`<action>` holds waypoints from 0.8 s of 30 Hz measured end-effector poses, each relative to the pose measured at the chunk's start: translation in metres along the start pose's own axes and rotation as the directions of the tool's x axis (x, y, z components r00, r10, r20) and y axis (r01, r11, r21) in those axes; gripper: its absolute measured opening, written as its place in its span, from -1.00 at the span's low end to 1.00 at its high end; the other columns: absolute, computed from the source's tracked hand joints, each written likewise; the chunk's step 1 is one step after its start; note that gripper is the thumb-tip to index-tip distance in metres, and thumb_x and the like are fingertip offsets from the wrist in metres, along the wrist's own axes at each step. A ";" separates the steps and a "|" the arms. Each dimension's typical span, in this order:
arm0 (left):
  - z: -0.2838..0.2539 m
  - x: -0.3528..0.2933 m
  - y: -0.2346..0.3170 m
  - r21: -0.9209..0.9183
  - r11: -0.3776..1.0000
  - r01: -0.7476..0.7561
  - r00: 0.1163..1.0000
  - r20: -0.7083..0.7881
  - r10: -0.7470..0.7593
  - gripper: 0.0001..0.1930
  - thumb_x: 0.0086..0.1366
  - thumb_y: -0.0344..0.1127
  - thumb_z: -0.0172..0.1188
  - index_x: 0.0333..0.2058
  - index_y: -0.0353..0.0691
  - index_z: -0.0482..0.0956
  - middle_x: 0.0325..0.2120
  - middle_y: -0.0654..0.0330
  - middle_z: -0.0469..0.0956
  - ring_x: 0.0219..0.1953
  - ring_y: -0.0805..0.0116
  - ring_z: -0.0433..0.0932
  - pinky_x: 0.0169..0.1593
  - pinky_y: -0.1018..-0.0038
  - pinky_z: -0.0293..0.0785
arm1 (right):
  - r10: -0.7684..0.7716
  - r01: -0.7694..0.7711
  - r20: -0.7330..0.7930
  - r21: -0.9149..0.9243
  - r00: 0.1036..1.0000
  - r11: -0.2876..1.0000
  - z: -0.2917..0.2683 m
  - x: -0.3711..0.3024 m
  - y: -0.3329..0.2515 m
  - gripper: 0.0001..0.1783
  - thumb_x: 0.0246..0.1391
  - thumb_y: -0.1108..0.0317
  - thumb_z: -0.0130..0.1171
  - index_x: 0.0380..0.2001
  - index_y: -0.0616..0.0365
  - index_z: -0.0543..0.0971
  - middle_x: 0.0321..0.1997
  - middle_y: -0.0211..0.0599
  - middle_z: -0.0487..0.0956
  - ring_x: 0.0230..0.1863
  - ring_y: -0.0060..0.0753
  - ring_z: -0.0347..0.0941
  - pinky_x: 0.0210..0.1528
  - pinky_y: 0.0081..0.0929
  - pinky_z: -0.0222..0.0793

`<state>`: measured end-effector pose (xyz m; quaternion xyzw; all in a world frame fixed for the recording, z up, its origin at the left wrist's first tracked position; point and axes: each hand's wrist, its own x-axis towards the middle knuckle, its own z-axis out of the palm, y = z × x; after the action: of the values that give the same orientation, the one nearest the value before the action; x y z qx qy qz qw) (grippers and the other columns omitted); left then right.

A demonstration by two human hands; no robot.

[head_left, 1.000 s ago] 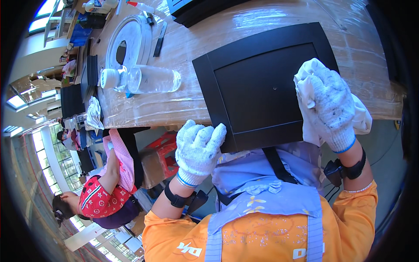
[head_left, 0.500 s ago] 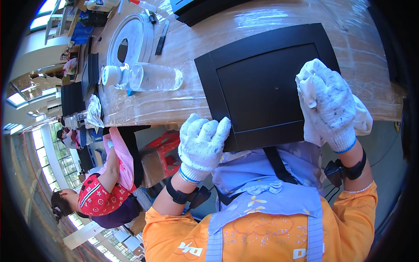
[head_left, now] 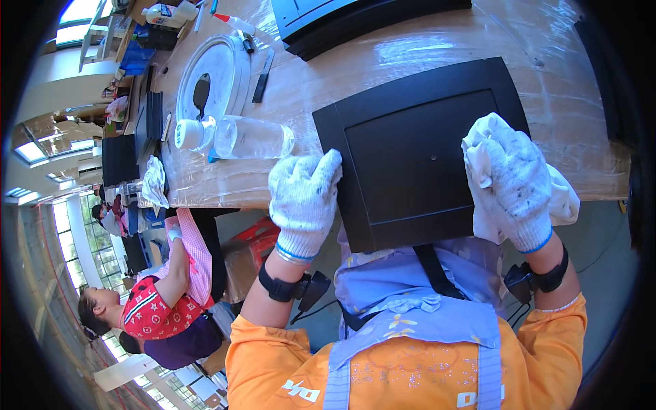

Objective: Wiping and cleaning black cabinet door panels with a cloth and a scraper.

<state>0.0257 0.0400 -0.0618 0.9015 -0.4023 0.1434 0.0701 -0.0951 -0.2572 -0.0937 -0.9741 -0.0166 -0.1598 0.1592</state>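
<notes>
A black panel (head_left: 410,164) with a curved far edge and a recessed rectangle lies at the near edge of the table, its near part jutting over. My left hand (head_left: 301,198), in a white knitted glove, is closed on the panel's left edge; some fingers are hidden. In my right hand (head_left: 516,181), gloved and smudged with dark marks, is a bunched white cloth (head_left: 482,154). That cloth presses on the panel's right side, and its loose end hangs out beyond the hand.
Film covers the table (head_left: 410,58). A clear bottle (head_left: 253,138) lies on its side left of the panel, near a round grey-white lid-like disc (head_left: 232,82) and a dark flat strip (head_left: 262,78). Black panels (head_left: 369,31) are stacked behind. A co-worker (head_left: 154,307) stands at the left.
My left hand has shifted up the panel's left edge, away from its near corner. The right hand and cloth stay at the panel's right side. The whole view has tilted slightly.
</notes>
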 end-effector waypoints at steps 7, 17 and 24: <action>-0.001 -0.002 0.002 0.022 1.000 0.020 1.000 -0.014 -0.020 -0.65 -0.01 -0.44 0.38 -0.18 -0.09 0.69 -0.43 0.22 0.60 -0.34 0.14 0.54 -0.18 0.24 0.42 | 0.014 -0.014 0.029 0.012 0.999 1.000 -0.001 -0.001 0.000 -0.55 -0.02 0.34 0.29 0.01 0.03 0.55 0.20 -0.16 0.49 0.16 0.01 0.42 0.20 -0.13 0.32; 0.003 -0.004 0.001 -0.012 1.000 0.011 0.999 -0.031 -0.011 -0.66 -0.03 -0.47 0.38 -0.20 -0.09 0.69 -0.45 0.22 0.60 -0.34 0.15 0.55 -0.16 0.22 0.43 | -0.018 0.018 -0.048 0.015 0.999 1.000 -0.002 0.005 -0.002 -0.62 -0.05 0.35 0.29 -0.09 0.06 0.57 0.03 -0.15 0.56 -0.02 0.00 0.49 0.00 -0.15 0.43; 0.003 0.003 0.007 0.071 0.996 0.045 0.998 -0.038 -0.042 -0.69 0.02 -0.43 0.37 -0.19 -0.07 0.69 -0.41 0.21 0.59 -0.28 0.12 0.54 -0.14 0.19 0.42 | 0.009 -0.006 0.064 -0.048 0.998 0.999 -0.001 0.001 0.002 -0.37 -0.15 0.28 0.33 0.10 -0.01 0.51 0.11 -0.18 0.52 -0.01 -0.05 0.45 0.02 -0.14 0.41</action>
<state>0.0235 0.0326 -0.0636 0.9092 -0.3758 0.1728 0.0480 -0.0941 -0.2593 -0.0931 -0.9823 -0.0141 -0.1281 0.1357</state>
